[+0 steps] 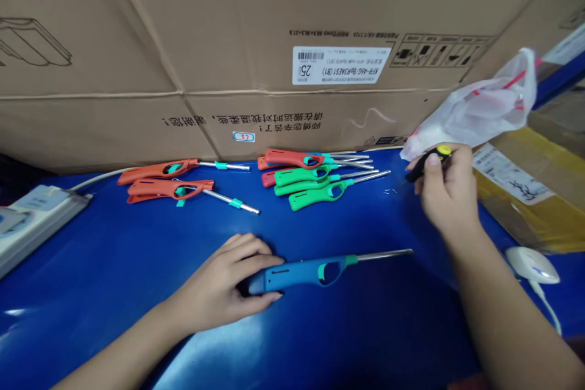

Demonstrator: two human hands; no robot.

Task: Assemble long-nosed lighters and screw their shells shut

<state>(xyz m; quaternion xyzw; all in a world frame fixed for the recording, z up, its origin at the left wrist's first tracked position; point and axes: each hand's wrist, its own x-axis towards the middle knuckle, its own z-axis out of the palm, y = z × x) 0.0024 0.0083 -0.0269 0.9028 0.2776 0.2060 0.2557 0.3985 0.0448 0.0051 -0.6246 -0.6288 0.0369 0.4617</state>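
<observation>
Fingers and thumb of the left hand (228, 283) closed lightly round the butt end of a blue lighter (297, 273), which lay across the middle of the worktop (347, 341) with its metal tube pointing right. That grip, fingers over the far side and thumb along the near one, probably steadied the lighter while leaving its trigger loop and tube uncovered. The right hand (450, 189) had its grip shut round a black tool (421, 166) with a yellow end, raised near the far right part of the worktop, beside the plastic bag (479, 113). The thumb pressed on the handle, seemingly for control; the tool's tip was too small and dark to make out. Just left of it lay a few tiny silvery pieces (387, 191), apart from the lighters and so easy to spot.

Green lighters (311, 196) and red lighters (287, 157) were bunched near the far edge, tubes all to the right, perhaps to save room. Orange lighters (155, 187) formed a separate group towards the far left, with one lower tube slanting away from its handle, so they may have been set apart for that reason. Behind them, a cardboard box (228, 42) stood along the far edge.
</observation>
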